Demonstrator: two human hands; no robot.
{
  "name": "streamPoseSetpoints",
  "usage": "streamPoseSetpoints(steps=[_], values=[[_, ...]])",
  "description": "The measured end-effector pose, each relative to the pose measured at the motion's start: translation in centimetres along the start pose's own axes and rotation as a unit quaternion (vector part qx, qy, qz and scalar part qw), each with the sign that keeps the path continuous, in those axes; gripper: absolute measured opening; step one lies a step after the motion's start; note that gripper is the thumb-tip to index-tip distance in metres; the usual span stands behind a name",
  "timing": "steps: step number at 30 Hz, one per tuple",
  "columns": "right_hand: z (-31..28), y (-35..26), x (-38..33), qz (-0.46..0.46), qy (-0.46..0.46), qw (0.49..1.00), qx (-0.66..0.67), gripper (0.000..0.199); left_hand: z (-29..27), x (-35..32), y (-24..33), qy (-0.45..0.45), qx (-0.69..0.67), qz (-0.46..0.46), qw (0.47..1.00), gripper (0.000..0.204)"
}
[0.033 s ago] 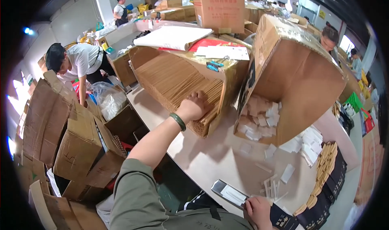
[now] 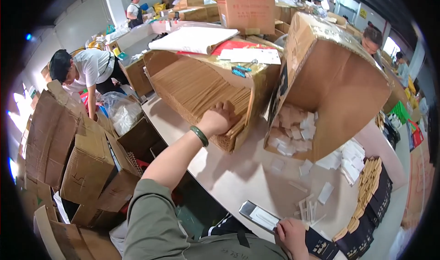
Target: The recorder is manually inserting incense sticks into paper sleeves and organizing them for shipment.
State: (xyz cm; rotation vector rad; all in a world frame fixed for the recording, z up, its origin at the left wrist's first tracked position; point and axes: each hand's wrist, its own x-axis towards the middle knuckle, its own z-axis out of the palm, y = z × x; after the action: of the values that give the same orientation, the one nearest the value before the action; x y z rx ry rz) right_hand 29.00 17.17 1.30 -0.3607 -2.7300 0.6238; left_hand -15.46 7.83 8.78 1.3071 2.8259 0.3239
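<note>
My left hand (image 2: 217, 118), with a dark green bangle (image 2: 199, 135) on the wrist, reaches into a cardboard box lying open toward me. Its fingers curl over the near right end of a tightly packed row of brown paper pieces (image 2: 197, 90); the fingertips are hidden among them. At the table's near edge, my right hand (image 2: 292, 236) is closed on the end of a narrow dark tray (image 2: 247, 208). White slips (image 2: 263, 218) lie inside that tray. Beside the right hand, dark printed packets with tan tops (image 2: 362, 221) overlap in a curved row.
A taller open carton (image 2: 348, 95) at the right holds small white packets (image 2: 295, 127). White papers (image 2: 352, 161) and thin strips (image 2: 308, 208) lie on the table (image 2: 238, 182). Cartons (image 2: 87, 163) crowd the left side, where a person in white (image 2: 94, 67) bends over. Another person (image 2: 370, 41) is at the far right.
</note>
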Motion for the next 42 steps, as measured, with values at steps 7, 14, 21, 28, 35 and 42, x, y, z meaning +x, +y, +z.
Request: streamPoseSetpoints(steps=[7,14,21,28,35,42], values=[[-0.8,-0.9,-0.5,0.005,0.008,1.000,0.006,0.009,-1.8,-0.4,-3.5,-0.028,0.014,-0.080,0.996,0.026],[-1.4,-1.0,-1.6,0.006,0.064,0.998,0.029,0.008,-2.6,0.7,-6.3,0.121,0.142,-0.069,0.980,0.013],[-2.2,0.8,-4.8,0.068,0.027,0.997,0.030,0.026,0.4,-8.9,-5.2,0.282,-0.325,-0.048,0.901,0.029],[-1.7,1.4,-5.1,0.039,-0.025,0.999,0.028,0.035,6.1,-19.8,4.7,-0.222,-0.401,0.068,0.886,0.011],[-0.4,1.7,-4.9,0.017,-0.004,0.999,0.051,0.033,11.0,-20.2,10.5,-0.193,-0.407,0.071,0.890,0.006],[-0.2,1.4,-4.0,0.033,0.003,0.999,0.010,0.038,12.5,-20.8,17.0,-0.057,-0.351,0.095,0.930,0.013]])
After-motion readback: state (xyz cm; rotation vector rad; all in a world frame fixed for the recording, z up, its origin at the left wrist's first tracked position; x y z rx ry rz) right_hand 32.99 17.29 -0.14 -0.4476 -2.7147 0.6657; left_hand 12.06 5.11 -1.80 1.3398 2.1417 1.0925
